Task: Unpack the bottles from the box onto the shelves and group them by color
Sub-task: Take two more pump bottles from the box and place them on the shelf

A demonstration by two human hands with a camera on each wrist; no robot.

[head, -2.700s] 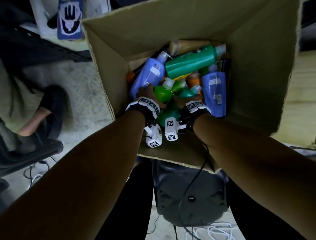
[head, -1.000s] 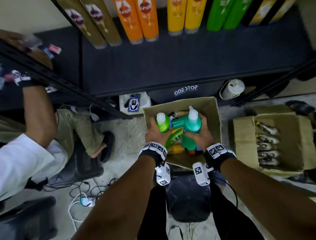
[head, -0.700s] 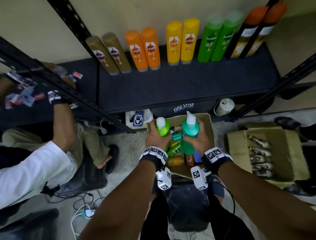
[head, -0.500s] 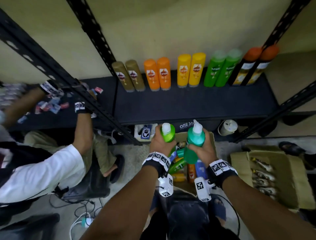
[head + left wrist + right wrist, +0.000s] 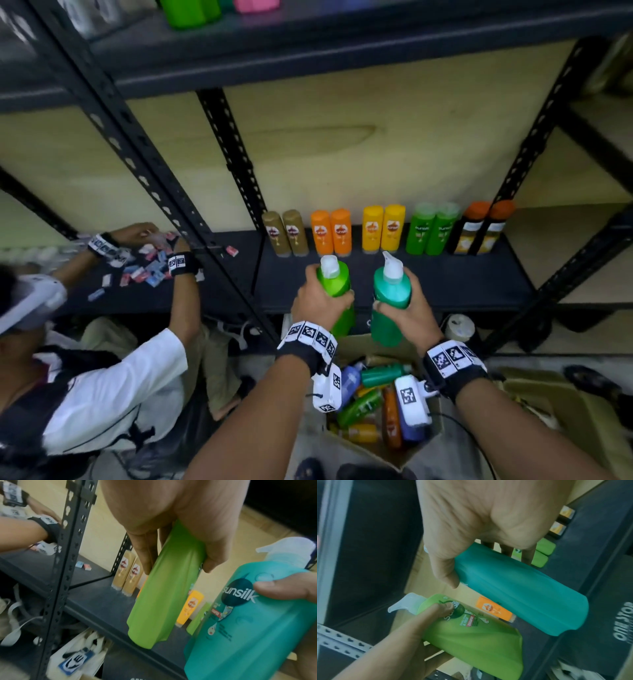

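My left hand (image 5: 320,301) grips a light green pump bottle (image 5: 337,294) upright, its body (image 5: 164,601) hanging below my fingers. My right hand (image 5: 404,308) grips a teal pump bottle (image 5: 390,298), seen from behind (image 5: 518,595) in the right wrist view. Both bottles hang in front of the dark lower shelf (image 5: 445,281). Along the shelf's back stand pairs of bottles: gold (image 5: 286,233), orange (image 5: 331,231), yellow (image 5: 383,228), green (image 5: 431,229) and black with orange caps (image 5: 481,228). Below my wrists, the open cardboard box (image 5: 383,452) holds several more bottles.
A black perforated upright (image 5: 171,212) divides the rack. Left of it, a person in a white sleeve (image 5: 113,387) handles small packets on the neighbouring shelf (image 5: 144,274). An upper shelf (image 5: 308,51) carries green and pink containers. A second cardboard box (image 5: 561,411) sits at right.
Both hands have lifted the green and teal bottles out of the box and up to the level of the lower shelf. My view has tilted up to the rack.
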